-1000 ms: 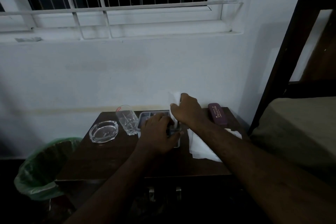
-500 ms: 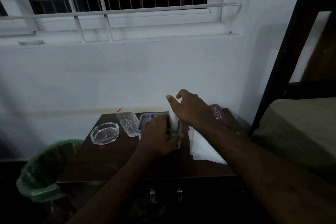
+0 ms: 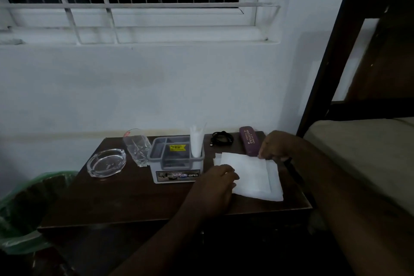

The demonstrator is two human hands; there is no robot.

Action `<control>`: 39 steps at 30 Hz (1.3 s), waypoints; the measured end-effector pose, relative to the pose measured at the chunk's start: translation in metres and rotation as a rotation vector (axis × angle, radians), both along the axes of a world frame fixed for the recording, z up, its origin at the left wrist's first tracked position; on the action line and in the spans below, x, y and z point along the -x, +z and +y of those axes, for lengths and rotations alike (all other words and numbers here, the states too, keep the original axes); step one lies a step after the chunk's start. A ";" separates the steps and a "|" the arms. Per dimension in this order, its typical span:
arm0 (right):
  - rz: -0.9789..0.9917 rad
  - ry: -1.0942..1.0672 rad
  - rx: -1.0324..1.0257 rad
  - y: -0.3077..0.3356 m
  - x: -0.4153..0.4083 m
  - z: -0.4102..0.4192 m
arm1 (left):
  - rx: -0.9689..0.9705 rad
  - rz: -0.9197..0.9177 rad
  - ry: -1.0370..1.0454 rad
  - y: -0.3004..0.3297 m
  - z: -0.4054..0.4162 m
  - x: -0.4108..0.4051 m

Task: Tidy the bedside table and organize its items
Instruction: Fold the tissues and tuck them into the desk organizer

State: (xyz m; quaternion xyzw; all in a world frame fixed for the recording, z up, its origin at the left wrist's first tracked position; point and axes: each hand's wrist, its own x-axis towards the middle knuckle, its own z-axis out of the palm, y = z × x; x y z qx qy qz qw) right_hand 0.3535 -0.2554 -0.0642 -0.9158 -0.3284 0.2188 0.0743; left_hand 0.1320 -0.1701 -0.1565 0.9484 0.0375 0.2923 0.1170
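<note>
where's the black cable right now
In the head view the coiled black cable lies at the back of the bedside table, right of centre, between the grey organizer box and the maroon case.

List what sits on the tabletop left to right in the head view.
ashtray → glass → grey organizer box → rolled tissue standing in it → black cable → flat tissues → maroon case

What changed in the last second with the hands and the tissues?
Both hands left the organizer box, leaving a rolled tissue standing in it. The left hand and right hand now hold the flat tissues. The ashtray and glass stayed put.
</note>
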 end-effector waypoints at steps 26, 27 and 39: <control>0.083 0.167 -0.137 -0.018 0.001 -0.002 | 0.075 -0.024 -0.019 -0.021 0.009 -0.007; 0.081 0.154 -0.133 -0.019 0.000 -0.002 | 0.072 -0.021 -0.018 -0.022 0.010 -0.008; 0.137 0.087 -0.074 -0.025 -0.001 0.000 | 0.067 -0.009 -0.024 -0.024 0.011 -0.009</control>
